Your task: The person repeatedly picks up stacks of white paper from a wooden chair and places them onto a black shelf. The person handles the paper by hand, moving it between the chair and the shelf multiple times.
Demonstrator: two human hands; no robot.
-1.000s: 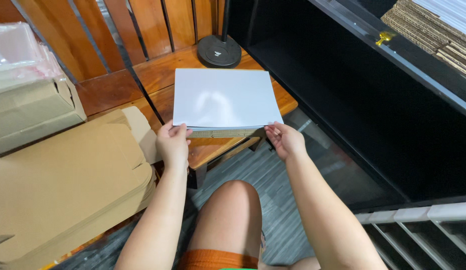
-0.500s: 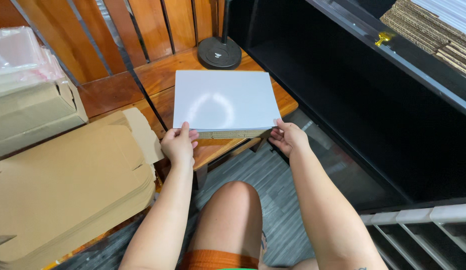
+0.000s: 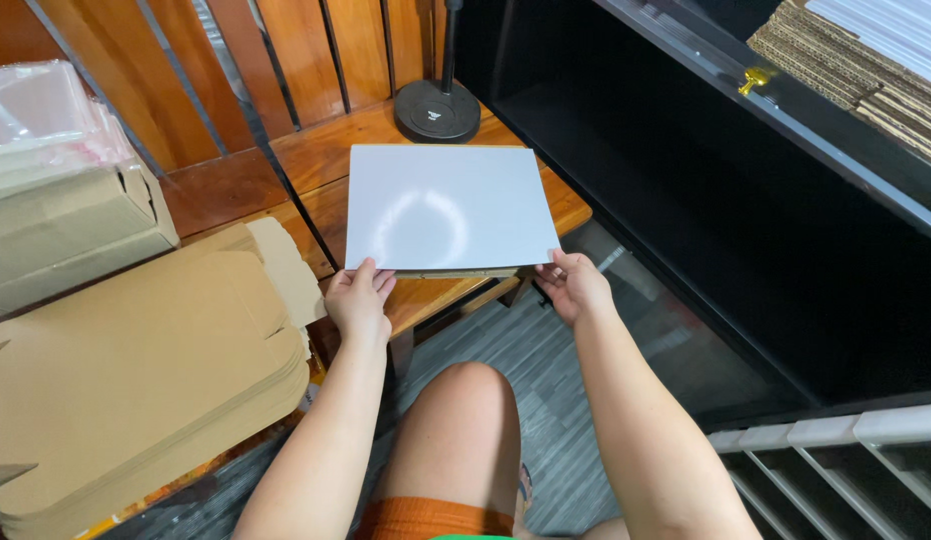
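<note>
Since a moment ago, both hands have slid from the corners of the flat white glossy rectangular sheet (image 3: 448,207) toward its near edge, squaring it on the small wooden table (image 3: 316,160). The left hand (image 3: 359,298) pinches the near-left corner, fingers curled. The right hand (image 3: 574,284) touches the near-right corner, fingers loosely open.

So there's this small wooden table (image 3: 316,160) in front of me, and my white board (image 3: 448,208) lies flat on it. A round black stand base (image 3: 438,110) sits just behind the board.
</note>
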